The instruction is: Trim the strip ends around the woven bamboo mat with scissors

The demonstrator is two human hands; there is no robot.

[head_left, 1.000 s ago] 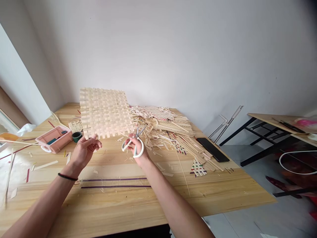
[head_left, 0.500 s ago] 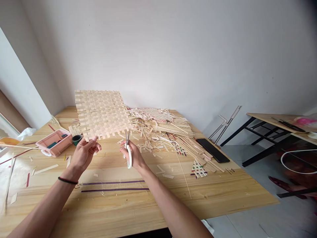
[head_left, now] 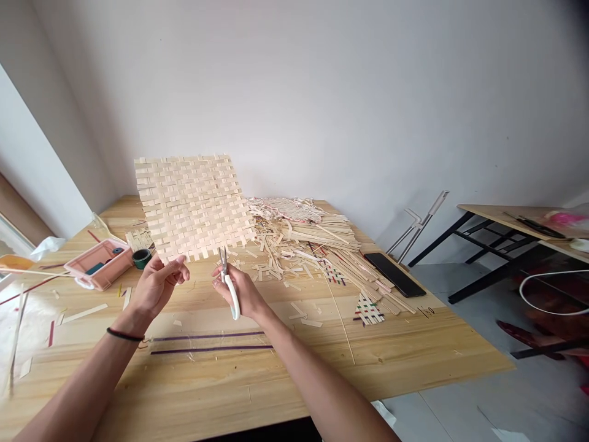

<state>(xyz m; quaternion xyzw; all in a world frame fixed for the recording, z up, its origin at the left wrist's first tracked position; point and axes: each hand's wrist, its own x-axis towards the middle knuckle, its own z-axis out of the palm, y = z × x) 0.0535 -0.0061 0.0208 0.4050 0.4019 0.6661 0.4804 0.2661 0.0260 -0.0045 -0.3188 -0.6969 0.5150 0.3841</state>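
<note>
My left hand [head_left: 154, 286] pinches the lower edge of a square woven mat of pale strips [head_left: 191, 205] and holds it upright above the wooden table [head_left: 276, 374]. My right hand [head_left: 243, 293] is closed round white-handled scissors [head_left: 229, 283]. Their metal blades point up and reach the mat's bottom fringe, just right of my left fingers. A black band circles my left wrist.
A heap of cut strips and small woven samples [head_left: 313, 245] covers the table's far right. A pink tray [head_left: 99, 263] and a dark tape roll [head_left: 142, 258] sit at the left. A black phone [head_left: 396, 275] lies near the right edge. Another table [head_left: 519, 221] stands at right.
The scissors turned from lying sideways in my right hand to blades up and moved left to the mat's lower edge. The mat rose and tilted slightly.
</note>
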